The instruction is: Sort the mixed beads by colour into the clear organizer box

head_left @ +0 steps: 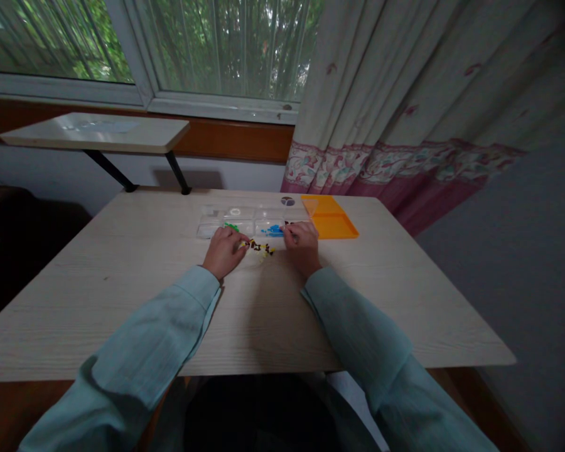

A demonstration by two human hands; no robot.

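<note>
A clear compartment box (208,230) lies across the far part of the table, holding small green pieces (231,226), blue pieces (274,231) and a few dark pieces (289,223) in separate front compartments. Just in front of it is a loose pile of tiny dark brown and yellow pieces (258,247). My left hand (225,251) rests at the pile's left end, thumb and fingertips together; anything between them is too small to name. At the box's front right, my right hand (302,246) has curled fingers beside the blue pieces, partly covering the box. What it pinches is hidden.
An orange tray-like lid (335,223) sits right of the box. Behind the box is a small round dark item (287,201). A raised white shelf (122,135) stands at the back left on black legs. Curtains (358,125) hang behind the wooden table (386,301).
</note>
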